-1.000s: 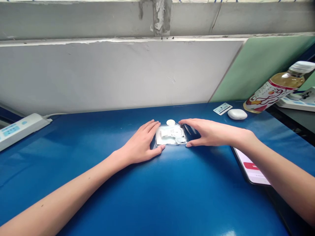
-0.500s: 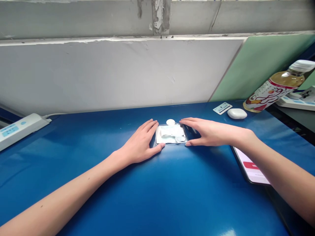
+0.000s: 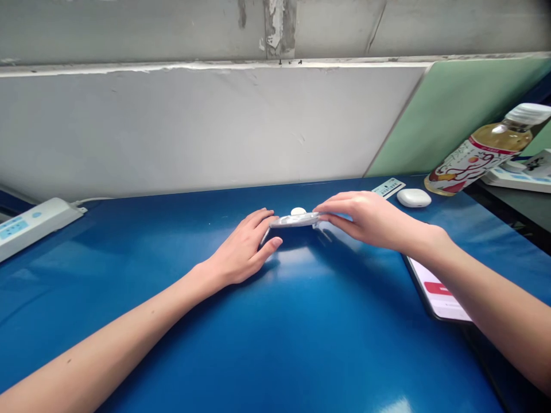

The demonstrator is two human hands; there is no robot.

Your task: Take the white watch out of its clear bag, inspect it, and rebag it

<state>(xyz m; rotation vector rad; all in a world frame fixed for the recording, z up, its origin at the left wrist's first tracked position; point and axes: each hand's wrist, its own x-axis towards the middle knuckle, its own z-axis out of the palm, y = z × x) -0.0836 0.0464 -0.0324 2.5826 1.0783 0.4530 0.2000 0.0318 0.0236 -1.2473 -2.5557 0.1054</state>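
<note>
Smooth blue tabletop is meeting a matte pale wall panel. Thin, glossy plastic packet: sitting tilted just before the round white disc. Right of the disc, my right hand is pinching its edge; left, my left hand is touching it, thumb spread apart. Rounded white case: resting farther right.

White disc — lower part hidden behind packet; power strip — cut off by left edge.

Free room before pouch (phone rightward)
</note>
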